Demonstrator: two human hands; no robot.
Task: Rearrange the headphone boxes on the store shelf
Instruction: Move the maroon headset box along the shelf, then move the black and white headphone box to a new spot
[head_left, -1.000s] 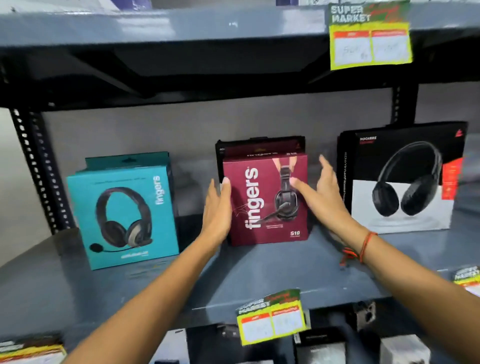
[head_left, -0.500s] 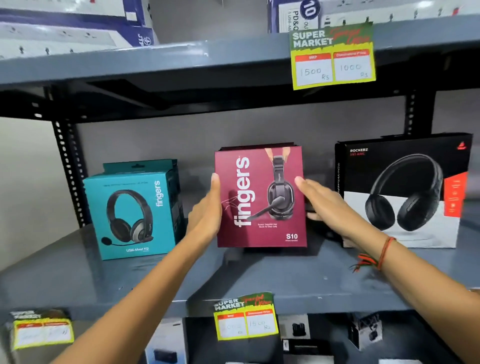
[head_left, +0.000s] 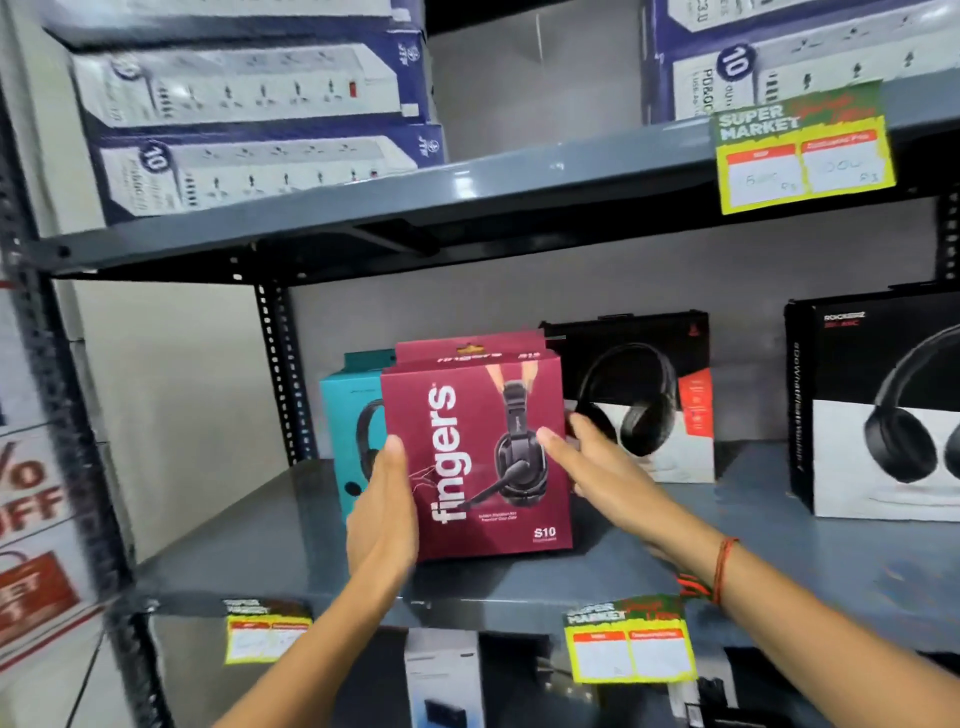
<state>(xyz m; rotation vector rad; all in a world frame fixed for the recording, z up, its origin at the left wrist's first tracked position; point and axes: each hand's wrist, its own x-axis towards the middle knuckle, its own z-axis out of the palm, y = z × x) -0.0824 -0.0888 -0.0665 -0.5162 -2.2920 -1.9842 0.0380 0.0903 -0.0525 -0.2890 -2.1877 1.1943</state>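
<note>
A maroon "fingers" headphone box is clamped upright between my two hands. My left hand presses flat on its left edge and my right hand on its right edge. It stands in front of a teal headphone box and hides most of it. To its right, at the back of the grey shelf, stands a black headphone box. A second, larger black headphone box is at the far right. I cannot tell whether the maroon box touches the shelf.
The upper shelf hangs low overhead and carries blue-and-white power strip boxes. Yellow price tags hang on the shelf fronts. A perforated upright post stands left of the teal box. More boxes sit on the shelf below.
Both hands closed on the maroon box and carried it left and forward, in front of the teal box. A black box that stood behind it now shows. The view swung left and up.
</note>
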